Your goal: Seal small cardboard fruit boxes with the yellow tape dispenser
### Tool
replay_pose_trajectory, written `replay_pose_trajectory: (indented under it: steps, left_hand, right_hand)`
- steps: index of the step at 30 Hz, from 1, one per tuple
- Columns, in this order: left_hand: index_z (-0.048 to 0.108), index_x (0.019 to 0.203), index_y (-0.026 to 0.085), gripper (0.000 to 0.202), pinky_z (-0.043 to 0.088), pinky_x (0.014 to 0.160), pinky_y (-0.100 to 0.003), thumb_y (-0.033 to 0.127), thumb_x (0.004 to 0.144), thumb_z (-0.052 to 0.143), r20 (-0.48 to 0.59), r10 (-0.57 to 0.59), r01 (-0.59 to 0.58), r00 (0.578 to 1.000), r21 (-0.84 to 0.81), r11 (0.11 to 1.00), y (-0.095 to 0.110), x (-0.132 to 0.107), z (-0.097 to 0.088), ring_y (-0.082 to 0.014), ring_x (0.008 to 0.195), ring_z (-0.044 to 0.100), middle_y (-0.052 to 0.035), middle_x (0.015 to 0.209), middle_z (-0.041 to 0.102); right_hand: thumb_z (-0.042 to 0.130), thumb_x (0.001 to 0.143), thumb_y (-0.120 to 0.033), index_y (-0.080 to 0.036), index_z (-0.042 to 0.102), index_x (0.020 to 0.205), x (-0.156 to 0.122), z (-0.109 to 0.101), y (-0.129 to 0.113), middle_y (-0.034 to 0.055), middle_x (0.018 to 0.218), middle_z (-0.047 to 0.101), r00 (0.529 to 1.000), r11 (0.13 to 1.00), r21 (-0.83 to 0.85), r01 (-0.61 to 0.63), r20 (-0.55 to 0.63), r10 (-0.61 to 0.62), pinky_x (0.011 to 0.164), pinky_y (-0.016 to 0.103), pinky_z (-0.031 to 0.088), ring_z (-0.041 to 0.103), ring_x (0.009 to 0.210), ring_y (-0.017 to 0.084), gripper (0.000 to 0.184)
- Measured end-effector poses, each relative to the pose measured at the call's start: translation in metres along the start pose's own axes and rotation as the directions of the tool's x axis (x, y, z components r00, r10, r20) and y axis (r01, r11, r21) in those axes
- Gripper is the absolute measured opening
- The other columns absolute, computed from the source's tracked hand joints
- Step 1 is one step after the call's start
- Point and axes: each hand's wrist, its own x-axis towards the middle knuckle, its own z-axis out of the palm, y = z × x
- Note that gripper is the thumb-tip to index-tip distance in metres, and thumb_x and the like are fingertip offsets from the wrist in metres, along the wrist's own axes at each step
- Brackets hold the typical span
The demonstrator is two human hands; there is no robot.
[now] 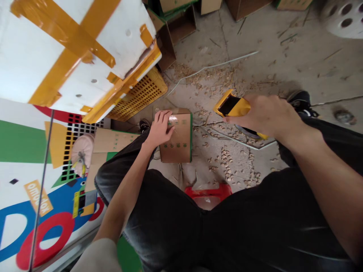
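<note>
My left hand lies on a small brown cardboard box with green edges and green printed marks. Its fingers are spread over the upper left part of the box and do not wrap round it. To the right, my right hand is closed round a yellow tape dispenser with a black part inside its frame. The dispenser is held above the floor, apart from the box. My palm hides part of its handle.
White foam boxes bound with orange tape and a yellow plastic crate stand at left. Open cartons are at the top. Small tan discs and a pale strap litter the floor. Something red lies between my knees.
</note>
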Motion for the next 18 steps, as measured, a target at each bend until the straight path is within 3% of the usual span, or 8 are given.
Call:
replay_pose_trajectory:
  steps: [18]
  left_hand:
    - [0.04,0.155,0.018,0.068,0.04,0.119,-0.066,0.047,0.097,0.06,-0.013,-0.018,0.018,1.0,-0.006,1.0,0.0026,0.0003,0.0022,-0.0422,0.147,0.039,-0.0199,0.154,0.049]
  right_hand:
    - [0.059,0.077,-0.089,-0.018,0.07,0.121,0.0007,0.0008,-0.0004,0.0218,0.1,0.074,1.0,1.0,0.023,0.002,0.011,-0.002,0.077,0.05,0.052,0.071,0.096,0.046,0.084]
